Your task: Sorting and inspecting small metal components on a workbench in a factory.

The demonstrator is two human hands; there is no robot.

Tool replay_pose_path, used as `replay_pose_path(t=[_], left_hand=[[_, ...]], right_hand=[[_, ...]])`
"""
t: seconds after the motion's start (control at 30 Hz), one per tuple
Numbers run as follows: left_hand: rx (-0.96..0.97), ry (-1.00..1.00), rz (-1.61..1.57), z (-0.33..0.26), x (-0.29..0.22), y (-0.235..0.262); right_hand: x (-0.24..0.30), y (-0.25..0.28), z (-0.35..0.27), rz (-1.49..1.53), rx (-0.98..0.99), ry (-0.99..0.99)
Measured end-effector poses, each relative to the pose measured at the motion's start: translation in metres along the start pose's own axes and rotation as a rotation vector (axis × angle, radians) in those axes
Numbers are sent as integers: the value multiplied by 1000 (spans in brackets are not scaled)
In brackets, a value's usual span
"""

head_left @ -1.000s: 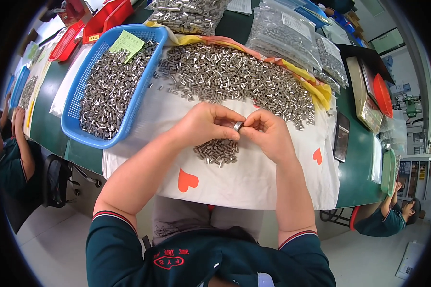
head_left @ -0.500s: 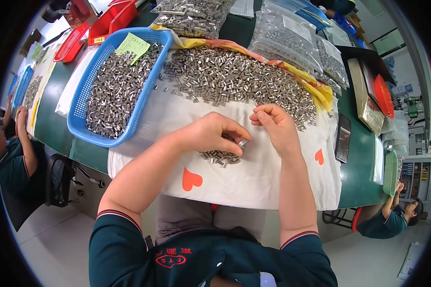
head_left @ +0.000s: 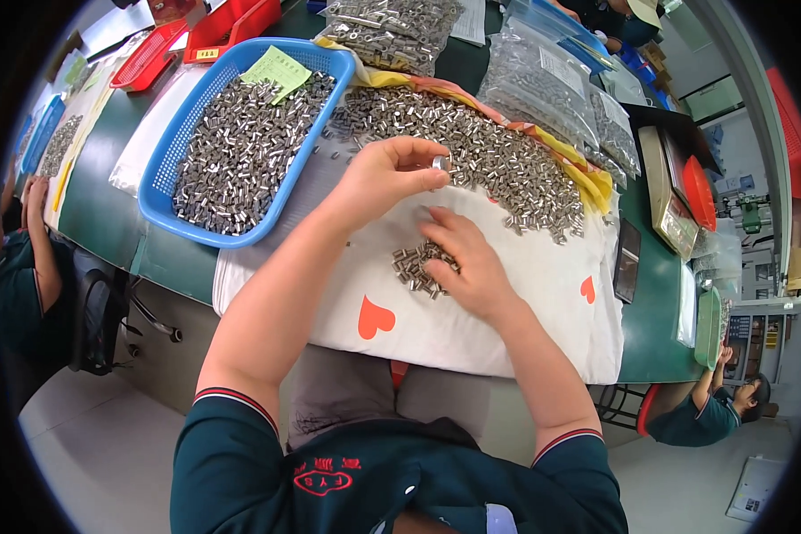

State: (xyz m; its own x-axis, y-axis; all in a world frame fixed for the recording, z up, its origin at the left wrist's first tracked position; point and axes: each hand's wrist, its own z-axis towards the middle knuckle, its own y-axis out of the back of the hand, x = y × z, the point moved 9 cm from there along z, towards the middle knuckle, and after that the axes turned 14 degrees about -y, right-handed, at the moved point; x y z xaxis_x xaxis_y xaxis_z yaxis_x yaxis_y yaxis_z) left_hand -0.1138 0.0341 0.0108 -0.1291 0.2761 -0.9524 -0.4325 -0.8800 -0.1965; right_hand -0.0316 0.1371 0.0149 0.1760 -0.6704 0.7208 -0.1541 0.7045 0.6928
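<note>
My left hand (head_left: pixel 392 175) is closed, thumb and fingers pinching a shiny round metal piece (head_left: pixel 441 164) at the near edge of the large heap of small metal sleeves (head_left: pixel 472 142). Lower and to the right, my right hand (head_left: pixel 472 267) lies with its fingers apart over a small pile of the same metal sleeves (head_left: pixel 413 269). Its fingertips touch the pile's right side and hide part of it. Both piles rest on a white cloth (head_left: pixel 498 343) printed with red hearts.
A blue basket (head_left: pixel 151 191) full of metal sleeves, with a green note (head_left: pixel 276 73), stands at left. Bagged metal parts (head_left: pixel 543 93) lie behind the heap. Red trays (head_left: pixel 231 31) sit at back left, a dark phone-like slab (head_left: pixel 627 261) at right. Co-workers sit on both sides.
My left hand has moved up and away from the small pile, still pinching the round metal piece. My right hand has come down and left onto that pile, its fingers spreading.
</note>
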Motion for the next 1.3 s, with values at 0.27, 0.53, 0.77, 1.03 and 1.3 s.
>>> replay_pose_path(t=[0.27,0.53,0.77,1.03,1.3], left_hand=[[-16,-64,-60,-2,-4,-4],[-98,-174,-59,-17,-51,17],[-131,-101,107,-76,-64,38],[-118,-43,77,-137,-50,38],[-157,-2,31,-114,-33,32]], right_hand=[[53,-39,-22,-253,135,306],[59,-42,-32,-240,169,281],[81,-35,-9,-236,-70,252],[97,-62,15,-372,-195,321],[49,-13,14,168,-33,-177]])
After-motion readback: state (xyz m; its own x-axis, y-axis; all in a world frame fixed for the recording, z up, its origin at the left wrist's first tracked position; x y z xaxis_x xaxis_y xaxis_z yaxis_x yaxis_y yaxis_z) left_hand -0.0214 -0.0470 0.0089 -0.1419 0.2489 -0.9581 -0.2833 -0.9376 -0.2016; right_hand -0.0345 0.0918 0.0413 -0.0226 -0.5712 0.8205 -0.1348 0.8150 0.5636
